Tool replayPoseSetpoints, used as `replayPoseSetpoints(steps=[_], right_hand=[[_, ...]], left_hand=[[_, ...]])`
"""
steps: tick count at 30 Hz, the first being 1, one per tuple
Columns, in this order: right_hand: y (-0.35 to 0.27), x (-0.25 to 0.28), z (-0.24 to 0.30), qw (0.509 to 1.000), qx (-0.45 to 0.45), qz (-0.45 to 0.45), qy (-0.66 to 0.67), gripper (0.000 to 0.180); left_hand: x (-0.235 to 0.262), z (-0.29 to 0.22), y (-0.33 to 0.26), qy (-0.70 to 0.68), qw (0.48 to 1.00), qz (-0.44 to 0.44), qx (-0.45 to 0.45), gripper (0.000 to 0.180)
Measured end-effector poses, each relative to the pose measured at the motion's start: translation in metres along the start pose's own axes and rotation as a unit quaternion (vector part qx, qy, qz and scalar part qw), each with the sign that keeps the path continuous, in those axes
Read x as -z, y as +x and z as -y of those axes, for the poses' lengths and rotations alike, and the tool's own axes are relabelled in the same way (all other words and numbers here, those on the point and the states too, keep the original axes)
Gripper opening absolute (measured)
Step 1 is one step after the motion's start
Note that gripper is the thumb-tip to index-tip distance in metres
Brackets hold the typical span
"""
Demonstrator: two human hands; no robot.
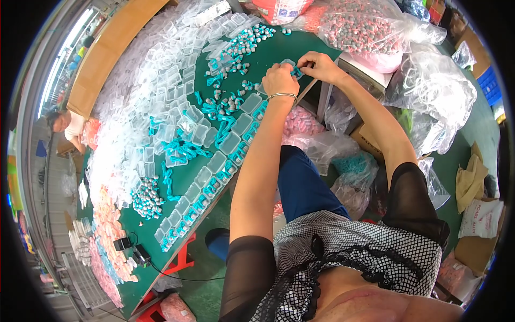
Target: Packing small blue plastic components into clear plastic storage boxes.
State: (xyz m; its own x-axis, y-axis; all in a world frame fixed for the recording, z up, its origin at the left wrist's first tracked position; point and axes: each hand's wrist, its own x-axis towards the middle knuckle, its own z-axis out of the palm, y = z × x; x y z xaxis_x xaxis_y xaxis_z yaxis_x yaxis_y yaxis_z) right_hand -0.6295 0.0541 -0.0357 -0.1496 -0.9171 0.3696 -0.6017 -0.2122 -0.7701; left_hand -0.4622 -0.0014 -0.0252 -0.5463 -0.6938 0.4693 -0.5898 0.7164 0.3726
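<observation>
My left hand (280,79), with a bracelet at the wrist, is curled closed at the table's far right edge, against a small clear plastic case (288,62). Beside it my right hand (320,66) has thumb and fingers pinched together at a bit of teal corded earplug (297,71). The fingers partly cover both things. From there, a row of open clear cases (230,143) runs along the table edge towards the near left. Teal earplugs and cords lie in their edge-side halves. Loose grey-and-teal earplugs (228,104) are scattered left of the row.
A big heap of clear cases (139,102) covers the left of the green table (292,45). More earplugs (146,198) and a black power adapter (140,254) lie nearer. Bags of earplugs (362,27) stand at the far right. A person (72,126) is beyond the table.
</observation>
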Motion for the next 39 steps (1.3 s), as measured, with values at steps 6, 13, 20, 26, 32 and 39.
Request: replayPoseSetpoints(steps=[6,13,20,26,32,39], right_hand=[[0.000,0.001,-0.005,1.000,0.026,0.002,-0.009,0.015],[0.001,-0.001,0.003,0.999,0.019,-0.026,0.020,0.015],[0.015,0.001,0.003,0.999,-0.020,0.028,-0.007,0.014],[0.031,0.002,-0.001,0.994,-0.051,0.091,-0.040,0.024],[0.039,0.005,-0.004,0.987,-0.038,0.139,-0.073,0.039],[0.037,0.005,-0.006,0.989,-0.046,0.139,-0.027,0.041]], left_hand=[[0.004,-0.002,-0.003,0.008,1.000,0.016,-0.016,0.022],[0.009,-0.005,-0.003,0.056,0.997,0.047,-0.010,0.034],[0.005,-0.001,0.000,0.065,0.995,0.074,0.002,0.035],[0.007,-0.002,0.000,0.058,0.996,0.074,0.008,0.033],[0.018,-0.010,-0.005,0.052,0.997,0.058,0.020,0.030],[0.018,-0.007,-0.006,0.112,0.991,0.066,-0.025,0.023]])
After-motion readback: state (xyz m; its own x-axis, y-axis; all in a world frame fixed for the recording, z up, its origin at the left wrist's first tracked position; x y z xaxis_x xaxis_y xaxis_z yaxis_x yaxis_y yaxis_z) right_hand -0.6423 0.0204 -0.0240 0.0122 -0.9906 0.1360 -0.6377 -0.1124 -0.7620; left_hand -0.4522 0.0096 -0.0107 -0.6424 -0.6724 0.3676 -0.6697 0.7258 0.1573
